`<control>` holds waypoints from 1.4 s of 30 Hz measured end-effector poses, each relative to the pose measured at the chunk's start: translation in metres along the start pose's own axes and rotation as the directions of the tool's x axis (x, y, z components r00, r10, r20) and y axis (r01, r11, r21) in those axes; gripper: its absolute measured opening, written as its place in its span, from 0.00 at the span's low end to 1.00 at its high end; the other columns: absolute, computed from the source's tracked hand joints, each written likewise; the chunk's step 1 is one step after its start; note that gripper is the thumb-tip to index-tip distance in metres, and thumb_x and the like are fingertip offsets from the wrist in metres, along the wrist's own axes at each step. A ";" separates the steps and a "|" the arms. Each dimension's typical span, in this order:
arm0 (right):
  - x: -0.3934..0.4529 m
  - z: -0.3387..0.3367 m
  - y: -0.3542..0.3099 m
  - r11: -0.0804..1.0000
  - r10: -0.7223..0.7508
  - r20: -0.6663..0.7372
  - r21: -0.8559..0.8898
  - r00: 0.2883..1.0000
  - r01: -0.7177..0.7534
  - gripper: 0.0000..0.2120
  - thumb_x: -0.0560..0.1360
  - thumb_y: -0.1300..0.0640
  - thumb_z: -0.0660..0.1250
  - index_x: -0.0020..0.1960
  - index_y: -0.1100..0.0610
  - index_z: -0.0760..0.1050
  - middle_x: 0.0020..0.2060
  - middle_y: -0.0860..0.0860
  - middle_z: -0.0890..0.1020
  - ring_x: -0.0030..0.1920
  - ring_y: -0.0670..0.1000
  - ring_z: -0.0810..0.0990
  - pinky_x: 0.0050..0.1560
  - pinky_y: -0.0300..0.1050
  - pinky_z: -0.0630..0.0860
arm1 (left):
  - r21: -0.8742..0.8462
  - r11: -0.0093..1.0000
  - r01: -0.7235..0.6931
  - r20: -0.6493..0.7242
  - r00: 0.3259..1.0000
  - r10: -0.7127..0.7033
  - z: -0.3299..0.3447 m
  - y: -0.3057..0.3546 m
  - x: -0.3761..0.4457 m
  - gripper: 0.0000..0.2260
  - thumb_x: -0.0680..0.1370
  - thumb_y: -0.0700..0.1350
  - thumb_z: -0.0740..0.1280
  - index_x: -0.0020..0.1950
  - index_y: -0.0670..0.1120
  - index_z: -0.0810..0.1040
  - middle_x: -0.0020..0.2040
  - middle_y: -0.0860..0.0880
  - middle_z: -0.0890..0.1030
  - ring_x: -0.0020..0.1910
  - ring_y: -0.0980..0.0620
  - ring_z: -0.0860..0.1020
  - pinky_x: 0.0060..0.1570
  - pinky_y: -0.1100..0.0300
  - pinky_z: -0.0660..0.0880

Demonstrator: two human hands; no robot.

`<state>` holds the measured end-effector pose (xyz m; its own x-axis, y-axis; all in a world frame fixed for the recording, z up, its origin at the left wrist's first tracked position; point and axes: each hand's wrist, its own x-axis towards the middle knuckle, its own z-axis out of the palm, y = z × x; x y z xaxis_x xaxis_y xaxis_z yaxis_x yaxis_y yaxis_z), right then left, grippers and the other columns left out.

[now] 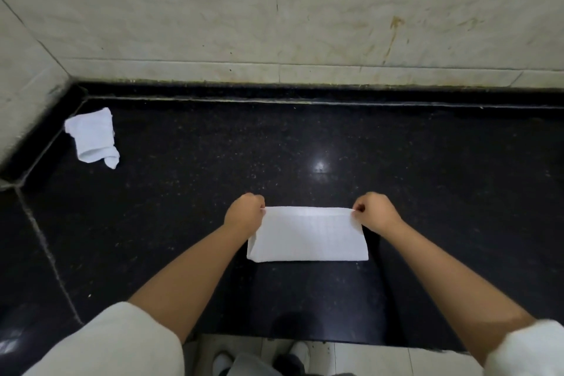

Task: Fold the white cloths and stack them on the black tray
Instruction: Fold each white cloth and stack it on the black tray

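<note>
A white cloth (307,235) lies folded into a flat rectangle on the black stone counter (427,180), near its front edge. My left hand (244,213) pinches the cloth's far left corner. My right hand (375,212) pinches the far right corner. Both far corners are held at the top edge while the near fold rests on the counter. A second white cloth (93,137) lies crumpled at the far left of the counter, close to the wall corner. No black tray shows in view.
A pale tiled wall (274,9) rises behind the counter and angles forward at the left. The counter's front edge runs just below the cloth, with light floor tiles and shoes (222,363) beneath. A seam (45,247) crosses the counter at left.
</note>
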<state>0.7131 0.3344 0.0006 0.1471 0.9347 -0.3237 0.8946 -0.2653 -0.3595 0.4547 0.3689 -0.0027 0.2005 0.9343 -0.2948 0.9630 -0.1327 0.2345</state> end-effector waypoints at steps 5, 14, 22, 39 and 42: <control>-0.001 0.010 0.000 0.999 -0.017 -0.028 -0.034 0.999 0.016 0.09 0.75 0.64 0.60 0.47 0.63 0.79 0.51 0.58 0.77 0.50 0.56 0.77 0.44 0.42 0.71 | 0.060 0.998 -0.018 -0.025 0.999 0.020 0.011 -0.008 0.007 0.11 0.80 0.43 0.57 0.58 0.43 0.75 0.58 0.45 0.74 0.58 0.48 0.71 0.53 0.57 0.72; 0.010 0.003 -0.005 0.982 -0.083 0.141 -0.159 0.987 0.105 0.13 0.73 0.67 0.58 0.53 0.62 0.77 0.55 0.58 0.76 0.54 0.57 0.76 0.51 0.45 0.74 | 0.133 0.984 -0.119 0.107 0.989 0.106 0.001 -0.013 0.003 0.10 0.79 0.40 0.57 0.55 0.40 0.76 0.54 0.44 0.74 0.56 0.46 0.73 0.53 0.55 0.73; -0.001 -0.082 -0.026 0.927 -0.328 -0.595 -0.052 0.734 0.373 0.05 0.64 0.72 0.67 0.40 0.66 0.79 0.39 0.63 0.79 0.42 0.63 0.77 0.45 0.46 0.68 | 0.117 0.928 -0.353 -0.530 0.768 0.359 -0.087 -0.015 -0.007 0.05 0.73 0.37 0.64 0.43 0.39 0.80 0.42 0.41 0.81 0.42 0.40 0.78 0.40 0.51 0.76; -0.056 0.037 -0.006 0.998 0.046 -0.152 0.046 0.987 -0.040 0.13 0.74 0.56 0.64 0.54 0.64 0.73 0.50 0.59 0.78 0.53 0.60 0.76 0.50 0.51 0.73 | 0.025 0.959 -0.281 -0.174 0.944 0.281 0.016 -0.035 -0.066 0.13 0.79 0.43 0.58 0.58 0.40 0.77 0.58 0.45 0.78 0.57 0.45 0.75 0.53 0.54 0.74; -0.056 0.039 -0.018 0.977 0.212 -0.054 -0.007 0.976 -0.213 0.15 0.76 0.56 0.61 0.57 0.67 0.69 0.57 0.63 0.75 0.57 0.63 0.73 0.53 0.51 0.72 | 0.024 0.984 -0.176 -0.107 0.978 0.178 0.019 -0.016 -0.051 0.19 0.81 0.46 0.54 0.71 0.42 0.64 0.73 0.46 0.63 0.72 0.49 0.61 0.68 0.58 0.63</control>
<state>0.6724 0.2773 -0.0095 0.3561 0.8684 -0.3451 0.8457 -0.4566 -0.2763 0.4322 0.3175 -0.0088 0.3481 0.9257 -0.1478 0.9167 -0.3031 0.2604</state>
